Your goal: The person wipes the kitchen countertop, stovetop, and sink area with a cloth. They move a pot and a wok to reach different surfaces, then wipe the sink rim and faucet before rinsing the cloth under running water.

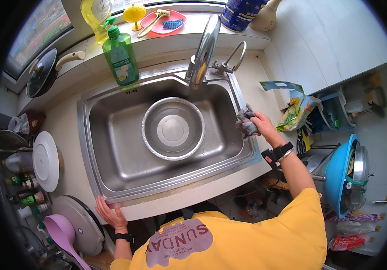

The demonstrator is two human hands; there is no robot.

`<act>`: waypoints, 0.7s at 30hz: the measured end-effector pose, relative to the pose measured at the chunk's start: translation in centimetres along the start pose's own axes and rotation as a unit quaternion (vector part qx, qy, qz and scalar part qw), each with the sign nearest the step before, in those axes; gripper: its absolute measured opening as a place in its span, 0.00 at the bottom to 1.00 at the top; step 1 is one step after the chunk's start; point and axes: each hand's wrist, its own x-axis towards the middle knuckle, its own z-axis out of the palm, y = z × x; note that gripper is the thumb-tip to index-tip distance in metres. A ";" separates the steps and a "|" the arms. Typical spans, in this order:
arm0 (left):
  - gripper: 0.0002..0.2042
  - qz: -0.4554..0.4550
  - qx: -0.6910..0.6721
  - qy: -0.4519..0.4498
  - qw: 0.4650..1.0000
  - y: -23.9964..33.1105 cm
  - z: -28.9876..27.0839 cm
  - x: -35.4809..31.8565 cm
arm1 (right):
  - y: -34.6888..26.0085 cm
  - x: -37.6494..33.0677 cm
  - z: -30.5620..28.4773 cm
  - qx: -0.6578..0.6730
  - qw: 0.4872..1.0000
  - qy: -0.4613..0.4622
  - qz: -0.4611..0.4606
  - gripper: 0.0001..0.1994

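Note:
My right hand (264, 124) is closed on a crumpled dark grey and reddish cloth (249, 122) at the right rim of the steel sink (126, 155). The cloth lies partly over the sink's edge and the counter beside it. My left hand (111, 213) rests on the counter's front edge by the sink's near left corner, fingers stretched out and holding nothing. A round metal basin (173, 128) sits inside the sink, below the chrome faucet (204, 54). What lies under the cloth is hidden.
A green pump bottle (120, 58) stands behind the sink's back left corner. The thin second tap (229, 65) is beside the faucet. A white plate (46, 161) and pink ladle (61, 231) are at left; a colourful pouch (298, 110) and blue basin (339, 173) at right.

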 end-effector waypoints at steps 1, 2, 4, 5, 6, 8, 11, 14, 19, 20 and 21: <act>0.38 -0.001 0.005 -0.004 1.000 0.1 -0.1 0.0 | -0.4 2.8 -0.8 -0.145 0.988 0.048 -0.031 0.15; 0.38 -0.003 0.010 -0.007 1.000 0.3 -0.2 0.1 | -0.5 5.6 -1.4 -0.378 0.910 0.147 -0.084 0.19; 0.38 -0.008 0.021 -0.017 1.000 0.5 -0.3 0.1 | -0.7 10.9 -2.7 -0.278 0.933 0.227 -0.030 0.24; 0.39 -0.011 0.029 -0.021 0.999 0.7 -0.4 0.2 | -1.1 14.2 -3.2 -0.238 0.932 0.271 -0.035 0.26; 0.39 -0.014 0.039 -0.026 0.999 0.8 -0.5 0.2 | -1.1 16.5 -4.0 -0.196 0.936 0.279 -0.090 0.26; 0.40 -0.017 0.034 -0.036 0.999 1.0 -0.6 0.3 | -1.8 21.5 -5.3 -0.236 0.926 0.228 -0.185 0.29; 0.40 -0.017 0.062 -0.045 0.997 1.3 -0.8 0.4 | -1.8 26.5 -6.3 -0.219 0.957 0.084 -0.171 0.31; 0.39 -0.025 0.077 -0.050 0.995 1.7 -0.8 0.4 | -0.8 29.1 -5.7 -0.340 0.916 0.096 -0.189 0.31; 0.39 -0.045 0.089 -0.069 0.993 2.0 -0.9 0.5 | 0.0 31.4 -4.2 -0.279 0.936 0.013 -0.213 0.27; 0.38 -0.044 0.091 -0.074 0.992 2.0 -0.9 0.6 | -0.4 31.6 -4.2 -0.314 0.925 0.002 -0.215 0.28; 0.37 -0.045 0.094 -0.077 0.992 2.0 -0.9 0.6 | -0.7 31.5 -4.2 -0.331 0.918 -0.006 -0.216 0.29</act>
